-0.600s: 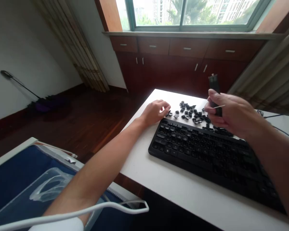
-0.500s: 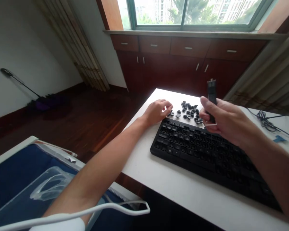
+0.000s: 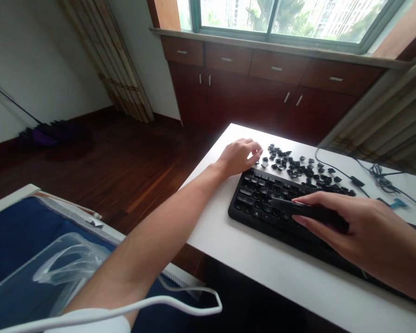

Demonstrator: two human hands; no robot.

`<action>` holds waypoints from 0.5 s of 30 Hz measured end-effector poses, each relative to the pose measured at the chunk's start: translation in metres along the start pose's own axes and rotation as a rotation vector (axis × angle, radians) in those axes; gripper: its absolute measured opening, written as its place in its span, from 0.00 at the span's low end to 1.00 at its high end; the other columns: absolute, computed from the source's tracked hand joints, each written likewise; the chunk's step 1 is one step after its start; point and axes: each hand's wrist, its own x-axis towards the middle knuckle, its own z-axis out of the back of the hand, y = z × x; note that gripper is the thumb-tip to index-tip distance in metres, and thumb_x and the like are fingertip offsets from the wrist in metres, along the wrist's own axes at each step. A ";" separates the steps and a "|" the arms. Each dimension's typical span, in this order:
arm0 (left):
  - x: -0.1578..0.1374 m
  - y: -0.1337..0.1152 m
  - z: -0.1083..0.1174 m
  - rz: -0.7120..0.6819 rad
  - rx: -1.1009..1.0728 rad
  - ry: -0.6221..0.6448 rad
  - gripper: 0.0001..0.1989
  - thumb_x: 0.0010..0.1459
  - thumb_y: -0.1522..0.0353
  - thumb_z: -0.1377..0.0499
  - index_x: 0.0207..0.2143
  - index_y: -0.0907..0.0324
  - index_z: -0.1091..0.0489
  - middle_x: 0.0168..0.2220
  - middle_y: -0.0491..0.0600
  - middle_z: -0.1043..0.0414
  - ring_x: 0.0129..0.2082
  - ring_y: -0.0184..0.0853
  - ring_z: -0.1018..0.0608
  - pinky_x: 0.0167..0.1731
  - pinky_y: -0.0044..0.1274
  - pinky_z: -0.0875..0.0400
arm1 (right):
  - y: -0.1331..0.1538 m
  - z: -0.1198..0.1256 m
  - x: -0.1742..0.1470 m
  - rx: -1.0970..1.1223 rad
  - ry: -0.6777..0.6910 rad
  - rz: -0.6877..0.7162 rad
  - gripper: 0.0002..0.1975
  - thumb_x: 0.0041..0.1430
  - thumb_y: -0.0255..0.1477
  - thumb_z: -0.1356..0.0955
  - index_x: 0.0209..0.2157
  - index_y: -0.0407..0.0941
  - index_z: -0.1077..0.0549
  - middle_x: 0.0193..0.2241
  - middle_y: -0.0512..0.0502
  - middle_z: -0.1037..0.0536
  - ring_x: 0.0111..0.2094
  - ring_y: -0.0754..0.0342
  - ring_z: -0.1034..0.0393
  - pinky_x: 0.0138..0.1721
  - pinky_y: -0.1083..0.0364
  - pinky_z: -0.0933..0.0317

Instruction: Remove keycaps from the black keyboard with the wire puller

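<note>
A black keyboard [image 3: 263, 196] lies on a white desk [image 3: 263, 263]. Behind it several loose black keycaps [image 3: 300, 166] are scattered. My left hand [image 3: 239, 157] rests at the keyboard's far left corner, fingertips touching the top edge beside the nearest keycaps. My right hand [image 3: 364, 231] grips a long black bar-shaped tool [image 3: 308, 210], held flat and low over the keys with its tip pointing left.
Cables [image 3: 377, 173] and a small blue piece [image 3: 397, 202] lie at the desk's back right. A white cord [image 3: 180, 298] runs past my left arm. A blue bag with clear plastic [image 3: 38, 259] sits lower left. Wooden cabinets [image 3: 263, 83] stand under the window.
My right hand has swung the black tool from upright above the keycaps down to lying level over the keyboard. My left hand stays put at the keyboard's corner. The view shifted left.
</note>
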 end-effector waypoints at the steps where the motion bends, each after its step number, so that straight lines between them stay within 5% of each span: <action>1: 0.000 -0.002 0.000 -0.006 0.000 -0.005 0.12 0.67 0.64 0.47 0.37 0.57 0.26 0.36 0.49 0.24 0.36 0.35 0.25 0.40 0.27 0.32 | 0.004 0.001 -0.005 -0.057 -0.009 0.063 0.16 0.64 0.46 0.34 0.48 0.53 0.25 0.37 0.51 0.20 0.31 0.52 0.24 0.31 0.55 0.32; 4: 0.000 -0.006 -0.001 -0.019 0.003 -0.015 0.12 0.67 0.64 0.48 0.37 0.57 0.26 0.37 0.49 0.24 0.37 0.35 0.25 0.39 0.27 0.32 | 0.021 -0.002 -0.016 -0.191 0.011 0.180 0.13 0.68 0.39 0.37 0.49 0.52 0.26 0.41 0.50 0.21 0.34 0.53 0.22 0.33 0.55 0.31; 9: -0.002 -0.011 -0.001 -0.033 0.012 -0.017 0.14 0.68 0.63 0.48 0.37 0.58 0.25 0.38 0.50 0.24 0.39 0.36 0.24 0.40 0.27 0.32 | 0.041 -0.007 -0.023 -0.327 -0.006 0.198 0.16 0.70 0.37 0.43 0.47 0.50 0.26 0.35 0.48 0.23 0.21 0.56 0.28 0.19 0.54 0.41; 15: -0.002 -0.012 0.002 -0.046 0.014 -0.012 0.14 0.68 0.63 0.49 0.38 0.58 0.25 0.38 0.50 0.24 0.39 0.36 0.24 0.38 0.27 0.32 | 0.034 -0.013 -0.003 0.014 -0.051 -0.161 0.18 0.67 0.48 0.39 0.44 0.48 0.33 0.21 0.52 0.27 0.19 0.53 0.30 0.20 0.56 0.39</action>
